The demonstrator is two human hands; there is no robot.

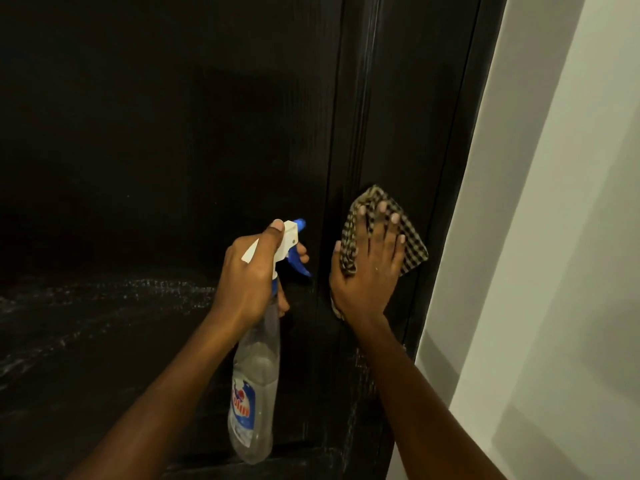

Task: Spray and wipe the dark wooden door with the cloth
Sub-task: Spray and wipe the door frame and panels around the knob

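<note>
Pressing flat on the checked cloth (pixel 414 244), the right hand (pixel 372 268) has its fingers (pixel 381 216) straight and spread, palm toward the dark wooden door (pixel 173 133). Cloth is trapped between palm and wood, on the door's right-hand vertical strip, just right of a raised moulding (pixel 360 133) that runs up the door. Cloth corners show above the fingertips and to the right of the hand. One fold is bunched by the thumb, and a small piece shows below the heel of the hand.

Left hand (pixel 252 275) grips the neck of the spray bottle (pixel 256 375) in front of the door's centre panel, left of the moulding. Thumb lies along the top of the white spray head; a finger is curled round the blue trigger (pixel 299 265). Blue nozzle (pixel 299 223) points at the door; cannot tell whether it touches the wood. Bottle body is clear, hangs downward, with a blue label (pixel 242 403) bearing red lettering.

Wet streaks (pixel 138 285) glint across the door's centre panel, left of the bottle. Fainter wet speckle shows on the door's lower right strip, beside the right forearm.

Pale wall (pixel 554 237) adjoins the door's right edge
</note>
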